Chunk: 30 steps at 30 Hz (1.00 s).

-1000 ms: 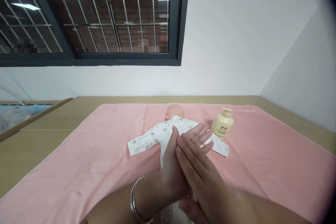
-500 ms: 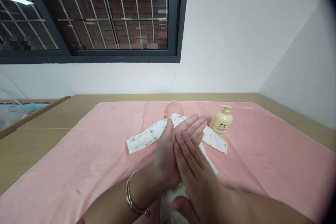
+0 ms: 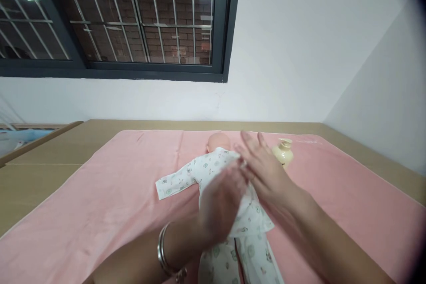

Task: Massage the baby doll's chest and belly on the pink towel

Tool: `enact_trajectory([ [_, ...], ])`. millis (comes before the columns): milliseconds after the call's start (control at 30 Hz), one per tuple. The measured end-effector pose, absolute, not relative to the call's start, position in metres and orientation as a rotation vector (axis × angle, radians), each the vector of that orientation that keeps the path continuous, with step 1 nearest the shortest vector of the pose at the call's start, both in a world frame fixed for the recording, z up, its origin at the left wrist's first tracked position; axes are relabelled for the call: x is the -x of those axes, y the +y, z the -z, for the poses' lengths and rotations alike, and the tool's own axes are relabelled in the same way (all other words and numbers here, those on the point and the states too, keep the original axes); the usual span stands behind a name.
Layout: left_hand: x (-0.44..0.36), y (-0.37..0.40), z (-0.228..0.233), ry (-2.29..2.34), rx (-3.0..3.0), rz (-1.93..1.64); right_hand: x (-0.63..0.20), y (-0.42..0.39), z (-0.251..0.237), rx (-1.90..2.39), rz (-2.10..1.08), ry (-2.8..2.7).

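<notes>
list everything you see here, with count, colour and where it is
doll: 1, peach head, white printed suit, lying on the towel, centre
bottle: 1, cream, pump top, on the towel right of the doll, partly behind the right hand
towel: 1, pink, spread over the table
table: 1, tan, against the wall
window: 1, dark frame with metal bars, upper left
wall: white, behind the table
bracelet: silver, on the left wrist
left hand: open, blurred, over the doll's body
right hand: open, fingers spread, over the doll's far arm
</notes>
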<state>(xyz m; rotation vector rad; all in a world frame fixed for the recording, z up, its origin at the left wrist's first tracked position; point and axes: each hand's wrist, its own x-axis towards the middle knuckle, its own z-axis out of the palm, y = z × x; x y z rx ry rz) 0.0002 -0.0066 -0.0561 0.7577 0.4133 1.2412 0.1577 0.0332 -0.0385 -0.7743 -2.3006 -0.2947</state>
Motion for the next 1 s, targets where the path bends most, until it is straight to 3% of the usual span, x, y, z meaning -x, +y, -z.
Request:
enact_trajectory([
  [167,0.026,0.049,0.084,0.789,-1.123,-1.58,-0.167,0.066,0.053,1.107,-0.022,-2.119],
  [267,0.032,0.067,0.123,1.114,-1.496,-1.559,-0.142,0.073,0.08,1.11,-0.128,-2.232],
  [433,0.035,0.073,0.169,1.282,-1.909,-1.458,-0.115,0.086,0.116,1.11,-0.131,-2.427],
  [700,0.04,0.068,0.17,1.431,-2.022,-1.368,-0.123,0.086,0.127,1.759,-0.032,-2.15],
  [867,0.044,0.066,0.169,1.335,-2.096,-1.332,-0.105,0.057,0.125,1.459,0.025,-2.339],
  [1000,0.046,0.063,0.166,1.262,-2.139,-1.316,-0.117,0.081,0.125,1.362,-0.103,-2.287],
])
